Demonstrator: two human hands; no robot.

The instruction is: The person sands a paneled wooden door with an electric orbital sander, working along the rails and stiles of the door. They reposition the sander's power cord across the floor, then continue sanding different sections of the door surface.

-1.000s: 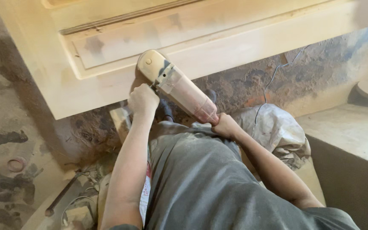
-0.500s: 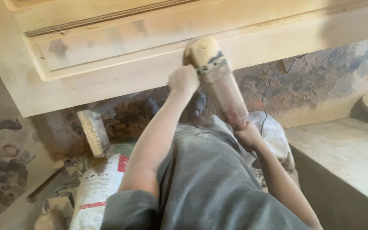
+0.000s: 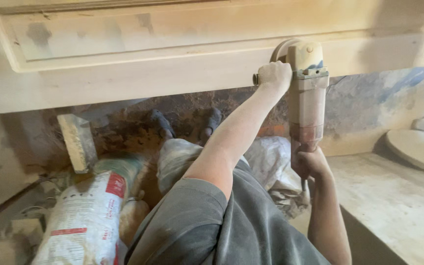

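A dusty angle grinder [image 3: 306, 93] rests its head on the lower rail of a pale wooden door panel [image 3: 138, 73] lying flat in front of me. My left hand [image 3: 273, 76] grips the grinder's side handle near the head. My right hand [image 3: 310, 164] holds the rear of the grinder's body, below and nearer to me. The disc itself is hidden under the guard. Dust covers the tool, both arms and my grey shirt.
A white printed sack [image 3: 87, 211] lies on the floor at the lower left, with a wooden offcut [image 3: 77, 142] beside it. A dusty slab [image 3: 398, 201] runs along the right, a round disc [image 3: 418, 147] on it. Crumpled plastic [image 3: 273, 167] lies by my legs.
The grinder and both hands have travelled to the right along the door's lower rail. The tool's body has swung from slanted to nearly upright in view.
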